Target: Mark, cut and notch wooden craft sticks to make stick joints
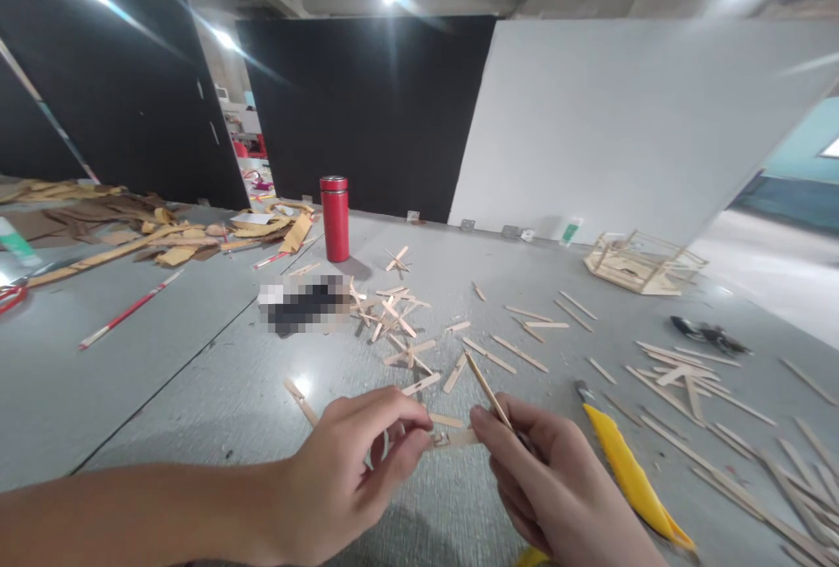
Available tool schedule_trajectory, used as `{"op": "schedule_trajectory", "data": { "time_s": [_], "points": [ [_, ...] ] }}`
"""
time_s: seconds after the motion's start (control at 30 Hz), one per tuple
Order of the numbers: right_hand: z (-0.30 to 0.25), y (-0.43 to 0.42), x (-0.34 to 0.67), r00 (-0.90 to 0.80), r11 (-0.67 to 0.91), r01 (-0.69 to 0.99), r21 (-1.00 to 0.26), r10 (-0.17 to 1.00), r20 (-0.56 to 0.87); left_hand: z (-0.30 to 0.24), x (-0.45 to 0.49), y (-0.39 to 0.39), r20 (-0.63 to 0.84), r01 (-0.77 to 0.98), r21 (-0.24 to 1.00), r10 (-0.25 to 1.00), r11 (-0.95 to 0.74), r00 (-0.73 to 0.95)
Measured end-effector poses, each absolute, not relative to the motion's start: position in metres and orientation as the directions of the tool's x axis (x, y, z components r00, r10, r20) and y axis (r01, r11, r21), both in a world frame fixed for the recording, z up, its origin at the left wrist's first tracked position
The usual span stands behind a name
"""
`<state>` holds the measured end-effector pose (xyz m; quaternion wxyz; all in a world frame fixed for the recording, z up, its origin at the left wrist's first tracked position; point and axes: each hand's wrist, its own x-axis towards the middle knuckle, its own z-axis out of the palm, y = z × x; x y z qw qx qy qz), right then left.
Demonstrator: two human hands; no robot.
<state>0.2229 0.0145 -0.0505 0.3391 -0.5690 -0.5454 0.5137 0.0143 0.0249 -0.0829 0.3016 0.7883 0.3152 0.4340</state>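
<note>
My left hand (373,453) is closed, thumb and forefinger pinched at the left end of a flat wooden craft stick (455,439) that appears notched there. Its right end meets the fingertips of my right hand (544,471). That hand is closed too, gripping a thin wooden stick (485,385) that slants up and left from thumb and fingers. What else lies inside the right fingers is hidden. Just beyond both hands, craft sticks (393,318) are scattered and piled on the grey table (216,414). A yellow-handled tool (622,462) lies right of my right hand.
A red flask (336,222) stands at the back, near torn cardboard (176,235). To the right are a wooden stick frame (646,266), a dark object (708,334) and more loose sticks (682,379). Black (367,113) and white panels (616,121) border the table.
</note>
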Motion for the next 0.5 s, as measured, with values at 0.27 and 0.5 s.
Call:
{"op": "schedule_trajectory", "data": {
  "time_s": [0.27, 0.5],
  "points": [
    [-0.0470, 0.0101, 0.2199, -0.106, -0.070, 0.372, -0.925, 0.988, -0.117, -0.0783, 0.0199, 0.0240, 0.064, 0.168, 0.973, 0.887, -0.156, 0.458],
    [-0.0469, 0.0137, 0.2241, -0.108, -0.057, 0.382, -0.922, 0.989, -0.106, -0.0795, 0.0193, 0.0220, 0.029, 0.077, 0.994, 0.878, -0.075, 0.478]
  ]
}}
